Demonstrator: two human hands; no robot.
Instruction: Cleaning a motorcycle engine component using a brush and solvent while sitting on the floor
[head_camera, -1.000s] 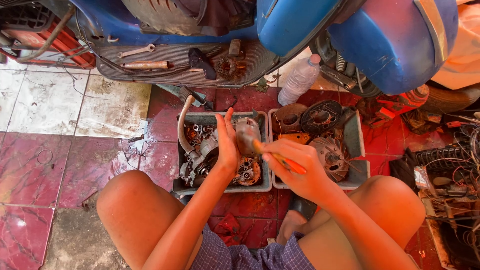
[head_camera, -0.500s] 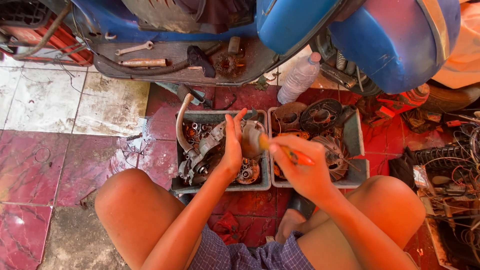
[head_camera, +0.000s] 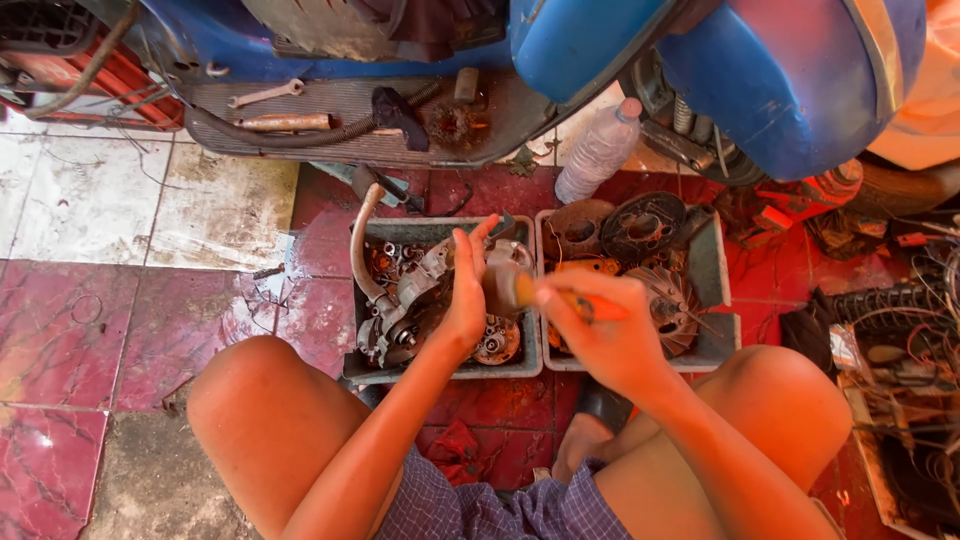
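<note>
Left hand: my left hand (head_camera: 466, 295) sits at the centre of the frame, palm pressed against a greasy metal engine part (head_camera: 500, 272), fingers pointing up and curled round its side; it is gripping that part.
Right hand: my right hand (head_camera: 600, 330), just right of centre, is closed around an orange-handled tool (head_camera: 590, 305); the handle shows between my thumb and fingers.
Tool tip: the tool's blurred pale end points left at the engine part, right beside my left palm; I cannot tell whether it touches.
Engine part: held above the left grey tray (head_camera: 440, 372), in the middle of the frame, just over the seam between the two trays.
Left tray: full of oily metal pieces, with a curved pipe (head_camera: 360, 250) rising at its left edge.
Right tray: a second grey tray (head_camera: 715, 290) touching the first, holding round dark parts and a finned wheel (head_camera: 668, 298).
Bottle: a clear plastic bottle (head_camera: 598, 152) stands tilted above the trays, upper centre.
Scooter: a blue scooter (head_camera: 760, 70) fills the top of the frame; a wrench (head_camera: 266, 94) lies on its footboard, upper left.
Floor: red and white tiles (head_camera: 90, 300) at left.
Legs: my bare knees frame the trays at the bottom.
</note>
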